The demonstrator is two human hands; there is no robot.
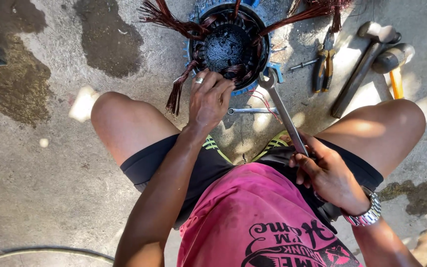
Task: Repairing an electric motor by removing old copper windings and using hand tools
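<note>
A blue motor stator housing (pixel 265 27) stands on the concrete between my knees, with bundles of reddish copper winding wire (pixel 176 91) sticking out of it. My left hand (pixel 209 99), a ring on one finger, grips the near rim of the stator where the wires come out. My right hand (pixel 324 170), a metal watch on its wrist, is closed around the handle of a long steel wrench (pixel 283 113). The wrench's open jaw rests against the stator's near right rim.
A second, smaller wrench (pixel 250 111) lies on the ground just under the stator. To the right lie pliers (pixel 324 62), a screwdriver or punch (pixel 303 64), a hammer (pixel 364 62) and a yellow-handled mallet (pixel 395 64). Dark stains mark the concrete at left.
</note>
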